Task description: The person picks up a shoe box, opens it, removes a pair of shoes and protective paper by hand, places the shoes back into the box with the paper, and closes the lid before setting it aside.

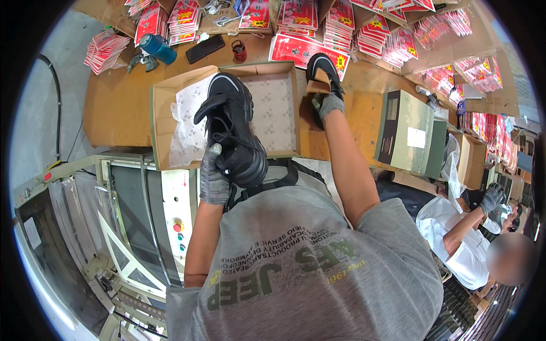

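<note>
Right now the left hand (pixel 215 181), in a grey knit glove, is clenched around the heel end of a black sneaker (pixel 233 128), holding it toe-up over an open cardboard shoe box (pixel 165 94) lined with pale patterned tissue paper (pixel 276 113). The box sits on the near edge of the wooden desk (pixel 114 113), its lid flap standing up along the far side. The right hand (pixel 327 104), gloved the same way, grasps a second black sneaker (pixel 320 65) by its tan-lined opening; this one rests on the desk just beyond the box's right far corner, on a flat red and white printed sheet (pixel 293 48).

Along the far edge of the desk lie many stacks of red, white and yellow printed packets (pixel 338 25) (they fan out in piles from the left corner to the right end). On the far left part lie a teal bottle (pixel 158 48) on its side, a black phone (pixel 205 49) and a small dark red roll (pixel 239 50). Toward the right edge stands a closed grey-green shoe box (pixel 406 131) on its side, with a white rectangular label (pixel 416 137) on its broad face and a dark end panel.

Below the desk's near left corner stands a white machine (pixel 173 199) with red and green buttons. At the lower right another person's gloved hand (pixel 490 199) shows above a white sleeve.
</note>
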Available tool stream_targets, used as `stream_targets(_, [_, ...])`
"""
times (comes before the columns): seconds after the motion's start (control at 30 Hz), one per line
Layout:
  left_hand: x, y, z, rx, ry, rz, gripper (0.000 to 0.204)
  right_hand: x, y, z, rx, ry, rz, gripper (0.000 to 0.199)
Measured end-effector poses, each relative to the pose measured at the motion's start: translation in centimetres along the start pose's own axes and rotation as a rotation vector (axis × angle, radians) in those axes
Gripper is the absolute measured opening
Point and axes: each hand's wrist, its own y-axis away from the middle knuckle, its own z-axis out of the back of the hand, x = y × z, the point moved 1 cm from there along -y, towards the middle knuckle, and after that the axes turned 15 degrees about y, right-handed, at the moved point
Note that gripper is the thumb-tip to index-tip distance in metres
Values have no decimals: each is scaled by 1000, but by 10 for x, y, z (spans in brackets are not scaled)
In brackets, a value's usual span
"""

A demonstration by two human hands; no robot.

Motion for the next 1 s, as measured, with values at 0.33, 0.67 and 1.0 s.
stream_targets(0.33, [-3,-1,20,-82,61,-5,52,28,-15,90,0,1342,721,45])
stream_targets(0.67, [-16,-19,14,-87,257,143,41,22,-76,118,611,949,262,52])
stream_targets(1.0, [-11,-59,-31,356,-167,-49,72,60,130,93,769,-116,122,48])
